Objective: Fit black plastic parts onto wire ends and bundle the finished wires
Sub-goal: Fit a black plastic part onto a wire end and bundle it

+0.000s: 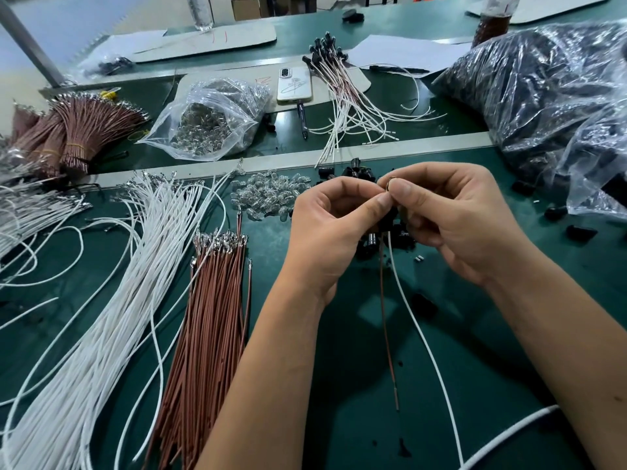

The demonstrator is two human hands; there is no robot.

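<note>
Head view. My left hand [330, 228] and right hand [451, 215] meet over the green tabletop [475, 334], fingertips together. Left hand: fingers curled, gripping a black plastic part [386, 220] from below; most of it is hidden behind my fingers. Right hand: thumb and forefinger pinch a small glinting piece [390, 183] at the top of that part — possibly a bulb or a metal terminal, too small to tell. Two wires hang from the held part toward me: a brown wire [385, 317] and a white wire [424, 334], side by side, lower ends lying on the tabletop.

Directly behind and under my hands: a loose heap of black plastic parts [356, 173], more scattered to the right [582, 232]. Just left of the heap, a pile of small clear bulbs [268, 195].

Left of my forearm: a straight lay of brown wires [207, 334], metal tips at the far end. Beside it, a fanned mass of white wires [118, 317].

Farther back: finished wires with black ends [339, 83] in a loose spread, white tails trailing. Near them a phone [294, 84] and a pen [302, 118]. Clear bag of bulbs [210, 120] left of the phone. Banded brown wire bundles [68, 134] at far left. Large plastic bag of black parts [543, 96] at right.
</note>
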